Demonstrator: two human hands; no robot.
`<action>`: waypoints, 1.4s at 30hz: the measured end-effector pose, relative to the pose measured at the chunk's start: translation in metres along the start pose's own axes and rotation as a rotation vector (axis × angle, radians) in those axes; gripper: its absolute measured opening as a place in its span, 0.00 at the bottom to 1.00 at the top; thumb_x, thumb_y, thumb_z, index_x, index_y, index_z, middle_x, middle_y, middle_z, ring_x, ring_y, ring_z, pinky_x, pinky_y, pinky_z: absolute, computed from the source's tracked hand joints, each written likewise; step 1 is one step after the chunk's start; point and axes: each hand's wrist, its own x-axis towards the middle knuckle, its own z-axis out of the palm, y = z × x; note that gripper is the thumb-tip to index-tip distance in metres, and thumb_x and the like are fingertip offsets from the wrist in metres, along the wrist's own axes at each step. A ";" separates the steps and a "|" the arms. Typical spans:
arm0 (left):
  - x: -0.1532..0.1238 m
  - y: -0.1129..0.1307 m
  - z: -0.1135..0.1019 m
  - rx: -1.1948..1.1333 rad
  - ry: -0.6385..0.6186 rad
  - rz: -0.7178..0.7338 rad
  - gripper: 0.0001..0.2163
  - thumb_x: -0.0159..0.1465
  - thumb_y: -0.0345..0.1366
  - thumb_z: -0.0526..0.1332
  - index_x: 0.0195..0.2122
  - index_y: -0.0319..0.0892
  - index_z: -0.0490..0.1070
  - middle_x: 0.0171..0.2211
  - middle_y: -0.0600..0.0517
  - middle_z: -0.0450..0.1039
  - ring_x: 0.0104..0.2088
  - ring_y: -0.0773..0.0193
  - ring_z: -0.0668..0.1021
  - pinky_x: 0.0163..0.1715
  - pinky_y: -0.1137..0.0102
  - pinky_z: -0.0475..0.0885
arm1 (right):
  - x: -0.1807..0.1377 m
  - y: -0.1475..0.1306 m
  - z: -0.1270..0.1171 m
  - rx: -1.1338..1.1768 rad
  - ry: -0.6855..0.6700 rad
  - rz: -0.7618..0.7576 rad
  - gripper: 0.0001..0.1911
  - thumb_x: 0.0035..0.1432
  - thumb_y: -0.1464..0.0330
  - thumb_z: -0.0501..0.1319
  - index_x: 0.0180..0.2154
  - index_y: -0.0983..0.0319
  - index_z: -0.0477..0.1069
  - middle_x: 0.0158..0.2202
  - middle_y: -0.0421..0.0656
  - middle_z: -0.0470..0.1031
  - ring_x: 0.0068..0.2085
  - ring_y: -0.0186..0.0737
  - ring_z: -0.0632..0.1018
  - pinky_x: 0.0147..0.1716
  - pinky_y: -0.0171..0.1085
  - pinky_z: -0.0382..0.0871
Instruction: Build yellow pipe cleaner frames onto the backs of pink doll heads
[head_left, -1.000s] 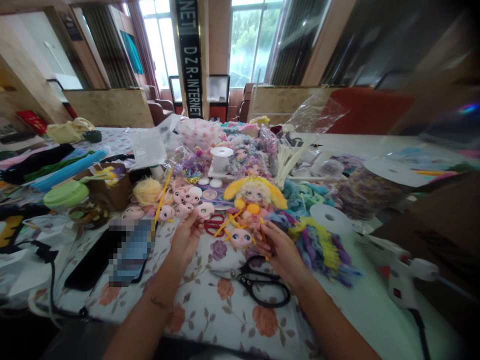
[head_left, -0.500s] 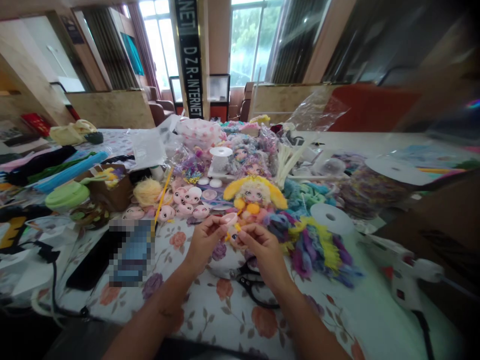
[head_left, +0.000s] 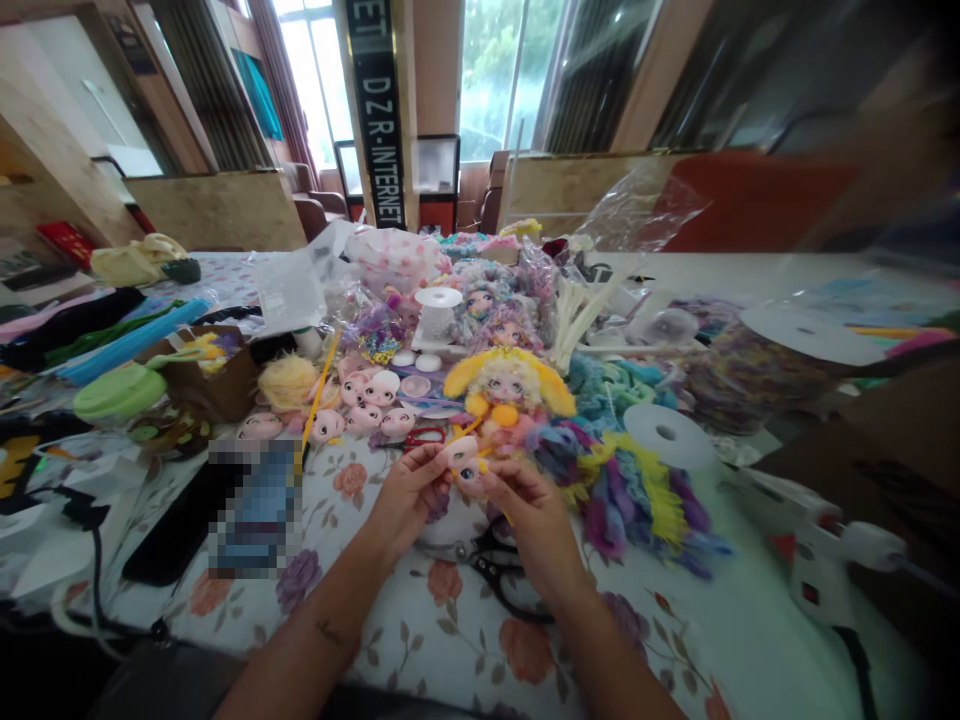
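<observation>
Both my hands meet over the floral tablecloth (head_left: 450,630). My left hand (head_left: 405,495) and my right hand (head_left: 529,510) are closed together on a small pink doll face (head_left: 465,468), held just above the table. A yellow pipe cleaner pokes out between the fingers. Black scissors (head_left: 491,570) lie under my right wrist, partly hidden. Behind the hands sits a finished doll with yellow hair (head_left: 508,385), and red scissors (head_left: 424,436) lie near it.
Several loose pink doll faces (head_left: 367,405) lie at the left of centre. Coloured yarn (head_left: 637,490), a white spool (head_left: 667,437) and a glue gun (head_left: 825,550) are at the right. A phone (head_left: 251,510), a cardboard box (head_left: 210,375) and bags of supplies crowd the left and back.
My left hand picked up a pink doll face from the row and brought it to my right hand. Both hands now hold it together, closer to me.
</observation>
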 end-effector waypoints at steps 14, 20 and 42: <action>-0.004 -0.009 -0.007 0.197 -0.050 -0.004 0.12 0.52 0.38 0.68 0.32 0.38 0.69 0.20 0.57 0.67 0.17 0.77 0.67 0.16 0.81 0.56 | 0.001 0.000 0.000 -0.100 -0.038 0.016 0.13 0.47 0.59 0.66 0.22 0.61 0.69 0.19 0.37 0.69 0.22 0.32 0.68 0.23 0.32 0.61; -0.006 -0.010 -0.007 0.370 -0.024 0.065 0.12 0.53 0.40 0.67 0.32 0.38 0.69 0.20 0.57 0.66 0.18 0.77 0.65 0.17 0.81 0.55 | 0.004 0.012 -0.003 -0.248 -0.006 -0.153 0.11 0.48 0.61 0.65 0.23 0.62 0.71 0.38 0.45 0.74 0.39 0.42 0.74 0.37 0.37 0.66; -0.009 -0.009 -0.007 0.579 -0.034 0.350 0.08 0.53 0.38 0.67 0.31 0.40 0.74 0.33 0.52 0.68 0.24 0.74 0.68 0.21 0.78 0.64 | -0.001 0.000 0.003 -0.228 0.016 -0.095 0.11 0.48 0.64 0.65 0.20 0.62 0.69 0.40 0.46 0.73 0.42 0.45 0.74 0.42 0.39 0.65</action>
